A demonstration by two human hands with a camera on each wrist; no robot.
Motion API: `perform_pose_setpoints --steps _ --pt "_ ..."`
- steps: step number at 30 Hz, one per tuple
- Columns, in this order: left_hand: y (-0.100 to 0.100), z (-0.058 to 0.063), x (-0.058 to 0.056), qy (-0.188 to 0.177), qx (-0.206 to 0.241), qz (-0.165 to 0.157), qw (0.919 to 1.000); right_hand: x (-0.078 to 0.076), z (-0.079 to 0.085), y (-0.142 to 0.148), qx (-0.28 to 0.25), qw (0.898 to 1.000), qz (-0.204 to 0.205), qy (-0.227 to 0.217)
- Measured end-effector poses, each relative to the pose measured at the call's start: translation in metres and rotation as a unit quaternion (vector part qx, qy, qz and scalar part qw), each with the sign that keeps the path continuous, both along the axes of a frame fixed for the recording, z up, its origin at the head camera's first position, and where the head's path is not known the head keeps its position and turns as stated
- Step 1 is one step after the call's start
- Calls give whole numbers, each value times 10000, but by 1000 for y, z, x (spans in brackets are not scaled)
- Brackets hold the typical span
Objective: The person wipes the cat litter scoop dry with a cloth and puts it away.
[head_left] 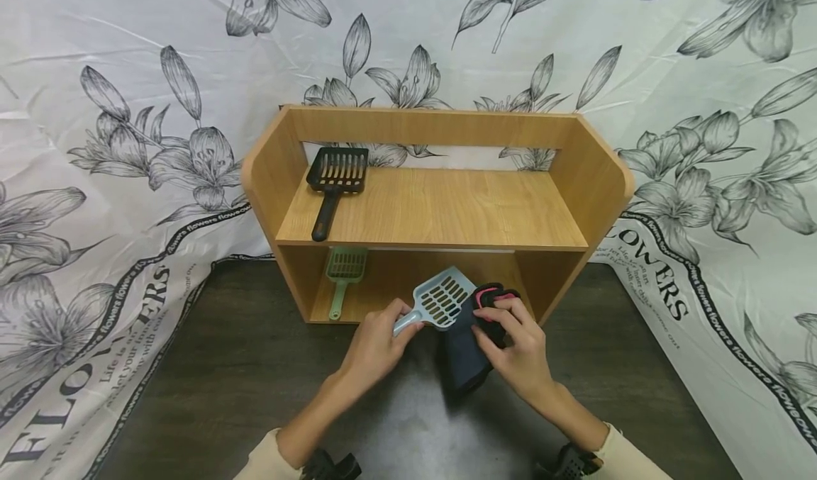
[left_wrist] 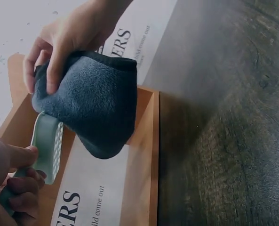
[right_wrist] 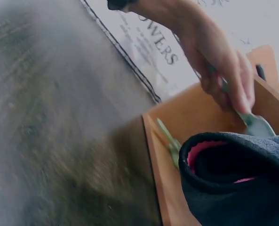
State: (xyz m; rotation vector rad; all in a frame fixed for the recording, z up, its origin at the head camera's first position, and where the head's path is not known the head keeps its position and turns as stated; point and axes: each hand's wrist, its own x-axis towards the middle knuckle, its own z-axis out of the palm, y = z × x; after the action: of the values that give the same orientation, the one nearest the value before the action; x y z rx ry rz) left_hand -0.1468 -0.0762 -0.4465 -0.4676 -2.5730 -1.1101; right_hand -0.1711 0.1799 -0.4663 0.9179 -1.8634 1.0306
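My left hand (head_left: 378,338) grips the handle of a pale blue litter scoop (head_left: 443,297), its slotted head pointing up and right before the lower shelf. In my right hand (head_left: 520,342) is a folded dark blue fleece cloth (head_left: 469,352) with black edging and some pink showing. The cloth (left_wrist: 99,94) meets the tip of the scoop (left_wrist: 47,146) in the left wrist view. From the right wrist view, the cloth (right_wrist: 233,183) hides most of the scoop head, while the left hand (right_wrist: 221,61) pinches the handle. Behind the cloth, some right fingertips are hidden.
A two-tier wooden shelf (head_left: 440,244) stands against a flower-printed sheet (head_left: 128,225). On its upper tier lies a black slotted scoop (head_left: 337,179); a green litter scoop (head_left: 346,271) lies at the lower tier's left. Dark tabletop (head_left: 242,395) extends in front.
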Motion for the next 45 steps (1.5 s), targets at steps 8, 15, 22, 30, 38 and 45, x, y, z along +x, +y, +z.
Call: perform_pose_setpoints --steps 8,15,22,30,38,45 --pt "-7 3 7 -198 81 -135 9997 -10 7 25 2 9985 -282 -477" --pt "-14 2 4 -395 286 12 9988 -13 15 49 148 9969 -255 -728" --pt "-17 -10 -13 -606 487 263 9966 -9 16 69 593 9962 -224 -597" --pt "-21 -29 -32 -990 794 333 9913 2 5 80 1454 9889 -42 -288" --pt "-21 -51 -53 -1311 923 558 9855 14 -20 73 2262 9718 96 -667" --pt "-16 -67 -71 -1262 988 893 9830 26 -37 49 2102 9722 305 -988"
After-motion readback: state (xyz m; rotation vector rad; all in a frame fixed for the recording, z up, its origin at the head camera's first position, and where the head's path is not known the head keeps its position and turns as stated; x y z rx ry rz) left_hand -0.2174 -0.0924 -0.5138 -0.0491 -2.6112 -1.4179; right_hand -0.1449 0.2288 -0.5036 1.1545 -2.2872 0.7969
